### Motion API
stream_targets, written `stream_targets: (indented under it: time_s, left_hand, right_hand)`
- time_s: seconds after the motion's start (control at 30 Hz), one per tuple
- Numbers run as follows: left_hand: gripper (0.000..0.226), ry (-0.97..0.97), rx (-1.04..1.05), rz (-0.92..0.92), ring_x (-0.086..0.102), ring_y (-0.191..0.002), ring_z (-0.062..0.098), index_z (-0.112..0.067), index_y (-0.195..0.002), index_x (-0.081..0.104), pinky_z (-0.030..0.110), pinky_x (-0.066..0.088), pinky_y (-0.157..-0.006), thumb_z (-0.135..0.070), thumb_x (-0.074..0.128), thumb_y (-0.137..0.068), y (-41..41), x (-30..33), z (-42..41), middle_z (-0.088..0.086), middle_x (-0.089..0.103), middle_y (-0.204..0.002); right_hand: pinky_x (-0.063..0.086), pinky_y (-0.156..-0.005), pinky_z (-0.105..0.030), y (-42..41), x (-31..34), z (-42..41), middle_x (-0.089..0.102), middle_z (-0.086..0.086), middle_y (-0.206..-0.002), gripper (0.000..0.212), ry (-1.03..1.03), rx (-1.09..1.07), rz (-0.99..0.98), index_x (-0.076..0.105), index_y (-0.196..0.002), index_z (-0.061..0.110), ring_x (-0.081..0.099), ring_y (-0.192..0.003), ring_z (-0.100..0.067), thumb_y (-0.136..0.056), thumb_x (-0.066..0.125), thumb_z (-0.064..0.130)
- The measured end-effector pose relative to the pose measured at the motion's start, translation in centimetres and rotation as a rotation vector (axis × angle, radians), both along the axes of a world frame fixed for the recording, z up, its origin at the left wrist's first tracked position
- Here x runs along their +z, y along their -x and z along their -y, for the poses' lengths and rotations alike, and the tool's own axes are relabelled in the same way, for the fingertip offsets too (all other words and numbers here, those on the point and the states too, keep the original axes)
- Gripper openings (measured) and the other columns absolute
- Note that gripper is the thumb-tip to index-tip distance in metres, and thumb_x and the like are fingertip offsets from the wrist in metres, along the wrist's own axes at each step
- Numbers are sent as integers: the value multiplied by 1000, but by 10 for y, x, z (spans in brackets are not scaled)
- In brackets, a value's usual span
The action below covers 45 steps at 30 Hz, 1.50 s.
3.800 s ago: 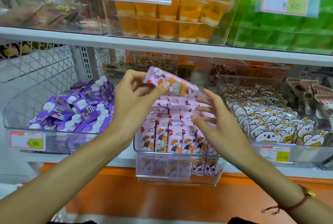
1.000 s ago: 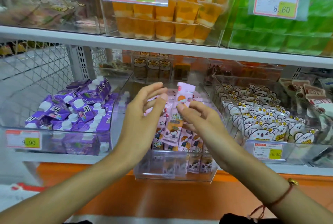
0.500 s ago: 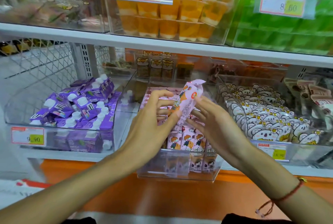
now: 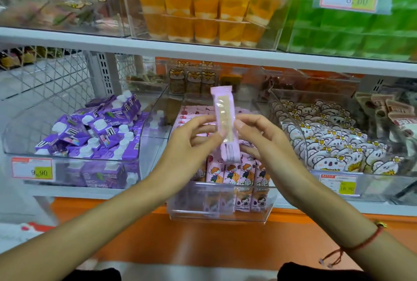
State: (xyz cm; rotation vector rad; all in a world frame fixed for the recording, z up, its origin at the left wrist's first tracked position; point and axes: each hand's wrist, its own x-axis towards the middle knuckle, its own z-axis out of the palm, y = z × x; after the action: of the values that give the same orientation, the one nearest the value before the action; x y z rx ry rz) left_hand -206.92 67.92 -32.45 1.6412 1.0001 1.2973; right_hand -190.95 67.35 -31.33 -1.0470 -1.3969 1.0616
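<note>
Together, left hand and right hand pinching upright pink packet, forearms converging above clear bin

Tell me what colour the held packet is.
The packet is pale pink with a beige middle strip; head view.

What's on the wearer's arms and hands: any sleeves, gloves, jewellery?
Both forearms are bare to the frame edge: no sleeves, no gloves. The left hand and its wrist carry nothing. The right hand shows no rings; its wrist wears a thin red cord bracelet with a small gold bead and loose knotted ends.
</note>
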Motion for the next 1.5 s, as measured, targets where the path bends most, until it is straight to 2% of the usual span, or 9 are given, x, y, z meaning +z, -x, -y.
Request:
stream_targets:
  time_s: [0.13, 0.3, 0.5, 0.77, 0.9, 1.13, 1.23, 1.37, 1.5]
  left_hand:
    - [27, 248, -94, 130, 70, -92, 3, -25, -113, 67, 16, 56, -73, -34, 61, -89, 5, 6, 1, -10, 75, -98]
    - [27, 274, -68, 122, 70, -94, 10, -24, -114, 66, 19, 58, -74, -32, 63, -88, 4, 7, 2, -6, 75, -98]
    - [39, 53, -78, -20, 65, -101, -3, -30, -113, 61, 8, 48, -83, -4, 68, -84, 13, 10, 3, -12, 68, -113]
    - [39, 24, -124, 7, 63, -107, 4, -9, -116, 61, 11, 48, -89, 7, 67, -81, 10, 9, 5, 4, 67, -117]
    - [41, 51, -124, 6, 63, -109, 4, -12, -119, 58, 15, 49, -92, 10, 62, -84, 11, 9, 4, 0, 66, -120]
    - [46, 111, -75, 210, 70, -98, 11, -20, -118, 57, 22, 56, -81, -22, 73, -75, 14, 10, 1, -6, 71, -111]
    - [56, 90, -41, 222, 70, -99, 10, -19, -119, 55, 22, 56, -84, -29, 75, -67, 14, 10, 1, -7, 70, -112]
    - [86, 31, -2, 217, 58, -113, -5, -40, -139, 36, 11, 51, -83, -21, 78, -66, 20, 10, -3, -22, 49, -138]
    - [69, -106, -38, 40, 54, -104, -21, -34, -133, 50, 3, 46, -77, -5, 76, -76, 18, 10, 0, -45, 52, -115]
  right_hand:
    - [54, -76, -21, -1, 0, 1, 73, 0, -96, 25, 48, 8, 31, 65, -109, 16, 68, -86, -17, -90, 61, 30]
    - [54, -84, -33, -4, -2, -1, 71, -11, -101, 25, 54, 33, 20, 62, -112, 19, 66, -96, -31, -90, 61, 29]
    - [49, -83, -14, -4, -9, -1, 64, 14, -109, 30, -85, 134, 174, 54, -113, 30, 62, -98, 1, -91, 61, 10]
    - [50, -83, -18, -7, -8, 1, 65, 1, -103, 26, -210, 119, 177, 59, -105, 9, 62, -99, -4, -82, 66, 18]
    - [50, -80, -14, -8, -7, 2, 69, 10, -96, 21, -215, 96, 160, 64, -101, 14, 63, -96, -1, -86, 64, 1]
    - [45, -87, -10, -6, -4, 4, 64, 20, -117, 46, -267, 144, 278, 54, -124, 38, 57, -111, 3, -80, 66, 35]
    - [48, -93, -23, -3, -7, 3, 63, 21, -117, 39, -320, 73, 312, 55, -122, 37, 58, -111, -3, -86, 67, 25]
    - [50, -78, -12, -8, -4, 2, 69, 15, -110, 31, -197, 76, 140, 61, -115, 30, 65, -98, -2, -87, 66, 19]
    - [54, -77, -19, -13, 1, -1, 73, 2, -104, 48, -47, 20, -102, 60, -117, 16, 71, -91, -12, -74, 66, 37]
